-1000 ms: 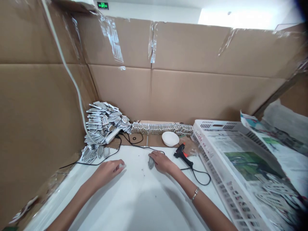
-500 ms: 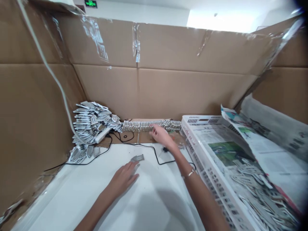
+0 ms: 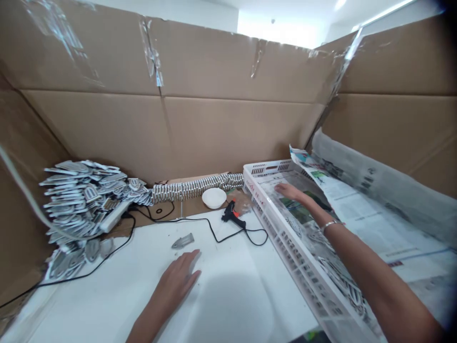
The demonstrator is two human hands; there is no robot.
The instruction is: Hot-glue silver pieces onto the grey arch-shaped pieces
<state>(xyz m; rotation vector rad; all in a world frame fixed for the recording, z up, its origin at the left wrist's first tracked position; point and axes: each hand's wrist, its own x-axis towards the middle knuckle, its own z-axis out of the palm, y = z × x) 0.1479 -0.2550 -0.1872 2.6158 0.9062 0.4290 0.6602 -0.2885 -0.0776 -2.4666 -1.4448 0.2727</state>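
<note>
My left hand [image 3: 178,275] lies on the white tabletop with its fingers stretched out, holding nothing. Just beyond its fingertips is a small grey boat-shaped piece [image 3: 183,241], flat on the table. My right hand [image 3: 287,191] reaches over the far end of the white plastic crate [image 3: 282,245], above the newspaper [image 3: 300,214] inside. Its fingers look drawn together; what they hold, if anything, is hidden. Several flat grey and white pieces [image 3: 344,286] lie in the crate, partly behind my right forearm.
A heap of similar pieces [image 3: 85,195] leans at the left, beside a white power strip [image 3: 116,216]. A long row of pieces [image 3: 193,187] lines the back cardboard wall [image 3: 214,133]. A white bowl [image 3: 214,197] and a black glue gun [image 3: 233,215] with its cable stand near the crate.
My right hand has moved right, from in front of the row of pieces into the crate, uncovering the bowl and glue gun. The view has turned right. My left hand stays near the boat-shaped piece.
</note>
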